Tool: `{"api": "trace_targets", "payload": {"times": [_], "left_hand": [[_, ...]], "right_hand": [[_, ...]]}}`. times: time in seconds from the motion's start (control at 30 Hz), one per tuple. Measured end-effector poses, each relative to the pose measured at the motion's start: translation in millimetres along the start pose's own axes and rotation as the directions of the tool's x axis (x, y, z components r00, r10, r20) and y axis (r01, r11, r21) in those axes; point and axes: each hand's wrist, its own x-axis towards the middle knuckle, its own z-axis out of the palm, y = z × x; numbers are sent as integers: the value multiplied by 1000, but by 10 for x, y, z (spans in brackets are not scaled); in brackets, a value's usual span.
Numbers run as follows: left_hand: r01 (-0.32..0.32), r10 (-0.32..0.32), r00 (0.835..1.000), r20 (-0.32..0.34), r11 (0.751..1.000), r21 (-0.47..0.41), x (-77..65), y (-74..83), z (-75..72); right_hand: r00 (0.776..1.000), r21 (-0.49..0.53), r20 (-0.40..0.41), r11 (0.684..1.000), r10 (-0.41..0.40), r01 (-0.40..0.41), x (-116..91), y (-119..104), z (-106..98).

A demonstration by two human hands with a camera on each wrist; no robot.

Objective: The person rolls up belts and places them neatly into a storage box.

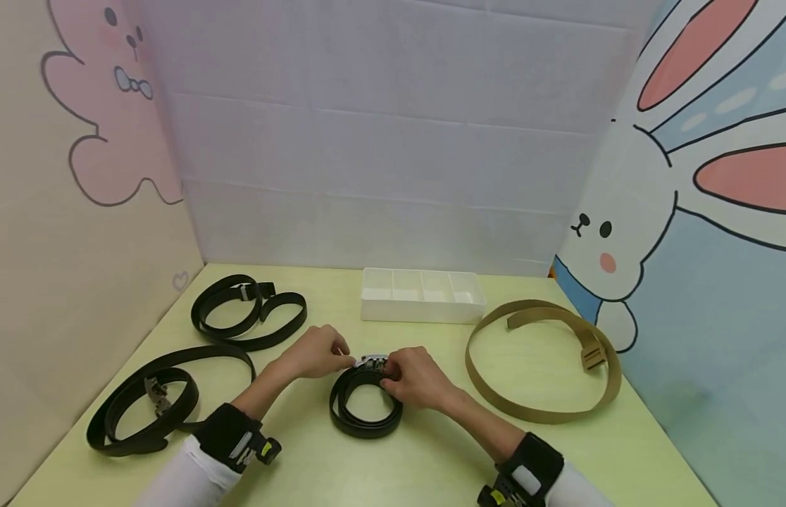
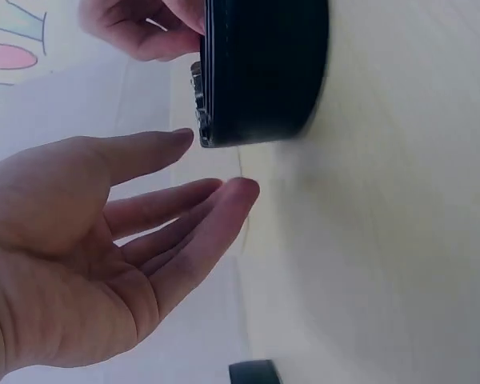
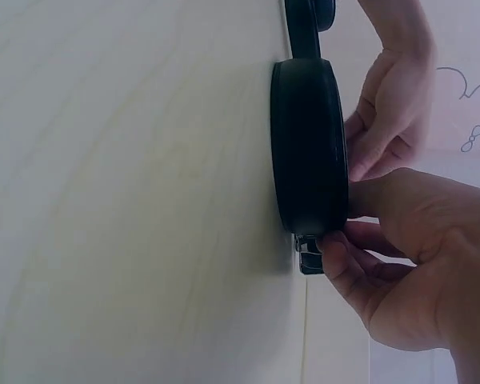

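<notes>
A black belt (image 1: 367, 428) lies rolled into a round coil on the table, its silver buckle (image 1: 370, 362) at the far side. My right hand (image 1: 418, 377) pinches the coil's right side by the buckle; in the right wrist view, thumb and fingers close on the belt's edge (image 3: 308, 144) beside the buckle (image 3: 310, 260). My left hand (image 1: 318, 351) is at the buckle's left end. In the left wrist view, that left hand (image 2: 88, 248) has loosely extended fingers, with a small gap between them and the coil (image 2: 264, 72).
Two more black belts lie loosely looped at the left, one farther back (image 1: 279, 341) and one nearer (image 1: 108, 415) with a metal buckle. A tan webbing belt (image 1: 539, 414) forms a wide loop at the right. Behind stands a white divided box (image 1: 425, 310), before a white backdrop.
</notes>
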Motion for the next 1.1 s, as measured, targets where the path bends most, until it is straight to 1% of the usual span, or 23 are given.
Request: {"api": "trace_targets", "payload": {"times": [0.07,0.13,0.17,0.27,0.37,0.43,0.6,0.67,0.77,0.9,1.0,1.1], "left_hand": [[48,-48,999,18,999,-10,-66,-16,-27],[80,-79,996,35,996,-36,-114,-27,-36],[90,-88,995,42,995,-47,-130,-32,-35],[90,-86,995,52,993,-75,-163,-28,-24],[69,-66,997,50,995,-69,-177,-19,-2],[49,-48,998,33,998,-41,-180,-11,18],[25,-22,998,-63,999,46,-141,9,78],[21,-15,995,-99,998,60,-101,17,108],[-7,17,990,-139,998,70,-39,35,164],[-50,62,987,-151,996,78,35,70,227],[-67,76,987,-139,995,70,69,76,254],[-86,92,988,-122,995,51,69,82,254]], "right_hand": [[1000,-1,6,1000,0,0,3,-2,-3],[1000,0,11,1000,-7,7,8,-4,-7],[1000,4,13,1000,-10,10,9,-6,-10],[1000,10,16,1000,-14,14,11,-11,-17],[1000,11,22,1000,-14,13,10,-17,-22],[1000,6,27,1000,-17,16,8,-18,-25],[998,-11,43,999,-47,47,11,-18,-41],[997,-16,53,998,-62,63,16,-18,-48],[995,-25,58,997,-77,78,24,-19,-42],[998,-39,33,997,-60,61,27,-19,-13],[1000,-42,1,999,-24,24,23,-22,8],[999,-40,-34,999,8,-9,19,-35,22]]}}
